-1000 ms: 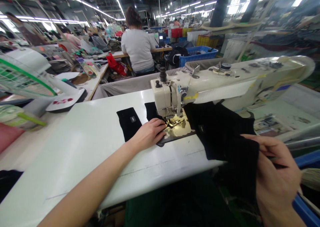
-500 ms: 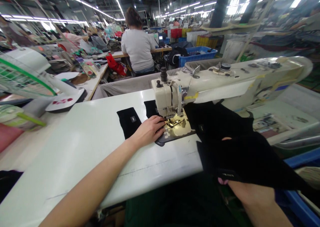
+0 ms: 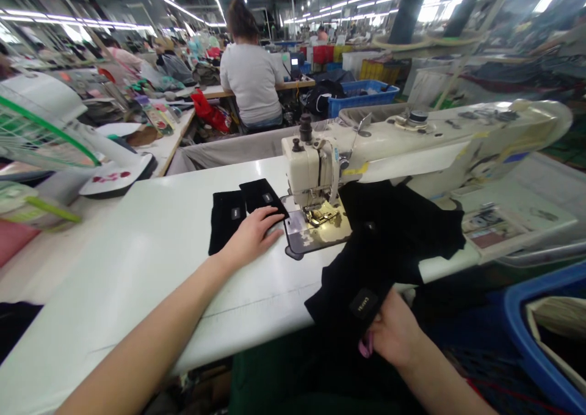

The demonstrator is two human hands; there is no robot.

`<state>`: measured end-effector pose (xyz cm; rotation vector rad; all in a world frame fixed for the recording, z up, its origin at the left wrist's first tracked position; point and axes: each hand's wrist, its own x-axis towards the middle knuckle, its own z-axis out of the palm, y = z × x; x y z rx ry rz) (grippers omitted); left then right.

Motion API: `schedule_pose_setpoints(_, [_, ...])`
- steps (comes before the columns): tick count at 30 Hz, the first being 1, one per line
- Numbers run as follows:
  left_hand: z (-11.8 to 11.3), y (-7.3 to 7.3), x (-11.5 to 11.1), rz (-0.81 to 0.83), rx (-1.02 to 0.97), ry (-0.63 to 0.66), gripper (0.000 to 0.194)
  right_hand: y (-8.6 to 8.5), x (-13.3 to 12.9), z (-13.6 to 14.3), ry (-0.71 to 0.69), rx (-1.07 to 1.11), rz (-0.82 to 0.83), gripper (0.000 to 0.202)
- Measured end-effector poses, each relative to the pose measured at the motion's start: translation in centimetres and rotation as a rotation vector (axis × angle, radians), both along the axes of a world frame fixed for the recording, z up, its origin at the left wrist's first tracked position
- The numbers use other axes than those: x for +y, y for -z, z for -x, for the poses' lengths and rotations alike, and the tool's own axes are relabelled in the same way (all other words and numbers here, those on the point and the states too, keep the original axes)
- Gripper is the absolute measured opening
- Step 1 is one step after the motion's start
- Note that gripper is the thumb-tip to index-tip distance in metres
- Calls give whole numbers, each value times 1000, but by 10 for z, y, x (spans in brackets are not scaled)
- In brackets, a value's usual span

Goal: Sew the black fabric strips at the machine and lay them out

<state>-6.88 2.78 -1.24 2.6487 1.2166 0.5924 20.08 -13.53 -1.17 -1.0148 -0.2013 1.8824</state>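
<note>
My left hand [image 3: 253, 237] lies with fingers stretched out at the edge of a small black fabric piece [image 3: 256, 192] bearing a label. Just left of it is another labelled black fabric piece [image 3: 223, 213], flat on the white table [image 3: 151, 250]. My right hand [image 3: 397, 332] is closed on a black fabric panel [image 3: 341, 281] with a dark label, held over the table's front edge. A pink ring-like thing [image 3: 365, 345] shows at its fingers; its kind I cannot make out. More black fabric [image 3: 398, 220] lies right of the sewing machine's needle area [image 3: 320, 215].
The sewing machine [image 3: 412, 140] spans the right side of the table. A white fan with a green rim [image 3: 50, 128] stands left. A blue crate [image 3: 515, 317] sits low at right. Ahead, a person in a light shirt [image 3: 251, 79] sits with their back to me.
My left hand has moved left from the presser foot, and the small fabric piece now lies beside the other one. My right hand has brought its black panel leftward, nearer the table's front.
</note>
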Motion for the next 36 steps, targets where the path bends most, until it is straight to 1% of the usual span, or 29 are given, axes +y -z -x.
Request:
schedule_pose_setpoints(2, [16, -8, -9, 8, 26, -95, 39, -1, 0, 7, -24, 88, 100, 55])
schedule_pose_setpoints(3, [19, -15, -16, 5, 36, -147, 38, -2, 0, 11, -53, 119, 147, 55])
schedule_pose_setpoints(5, [14, -35, -34, 0, 23, -207, 38, -7, 1, 20, -129, 133, 222, 55])
schedule_pose_setpoints(6, [5, -47, -44, 5, -15, -191, 36, -10, 2, 24, -161, 123, 246, 54])
schedule_pose_setpoints(7, [-7, -60, -53, 37, -73, -121, 34, -12, 2, 29, -187, 107, 259, 51])
schedule_pose_setpoints(8, [-22, -72, -61, 104, -134, -23, 31, -14, 2, 34, -211, 90, 267, 49])
schedule_pose_setpoints(9, [-36, -82, -67, 216, -164, 79, 30, -15, 2, 37, -230, 76, 272, 46])
schedule_pose_setpoints(11, [-63, -95, -72, 452, -180, 217, 29, -16, 0, 42, -254, 46, 273, 42])
schedule_pose_setpoints(12, [-73, -98, -70, 585, -172, 284, 25, -15, -2, 43, -261, 28, 269, 41])
schedule_pose_setpoints(13, [-80, -98, -66, 685, -182, 319, 20, -15, -5, 42, -261, 15, 266, 41])
schedule_pose_setpoints(14, [-84, -96, -60, 747, -205, 328, 15, -14, -8, 40, -260, -9, 262, 42])
schedule_pose_setpoints(16, [-84, -89, -48, 771, -300, 263, 11, -12, -17, 33, -237, -146, 195, 43])
schedule_pose_setpoints(17, [-81, -84, -42, 760, -355, 210, 11, -10, -21, 28, -218, -274, 111, 44])
schedule_pose_setpoints(19, [-73, -77, -31, 774, -442, 121, 13, -7, -28, 19, -170, -614, -122, 47])
schedule_pose_setpoints(21, [-65, -70, -23, 814, -499, 61, 15, -4, -32, 12, -153, -901, -340, 40])
schedule_pose_setpoints(23, [-60, -61, -15, 819, -523, 9, 15, -1, -33, 9, -181, -1045, -468, 33])
schedule_pose_setpoints(25, [-58, -49, -6, 780, -492, -47, 13, 1, -31, 10, -215, -1084, -560, 37])
schedule_pose_setpoints(27, [-60, -36, 2, 666, -390, -102, 8, 3, -28, 14, -202, -1096, -590, 33])
schedule_pose_setpoints(29, [-63, -24, 7, 477, -250, -131, 5, 6, -24, 19, -140, -1110, -565, 26])
schedule_pose_setpoints(31, [-66, -16, 8, 270, -127, -130, 6, 9, -20, 23, -73, -1140, -555, 33])
schedule_pose_setpoints(32, [-68, -13, 6, 169, -81, -137, 6, 9, -18, 24, -63, -1160, -567, 32])
schedule_pose_setpoints(34, [-70, -9, 2, -16, -14, -176, 11, 10, -16, 23, -99, -1204, -611, 24])
schedule_pose_setpoints(36, [-70, -7, -3, -132, 30, -170, 12, 9, -15, 20, -161, -1251, -665, 20])
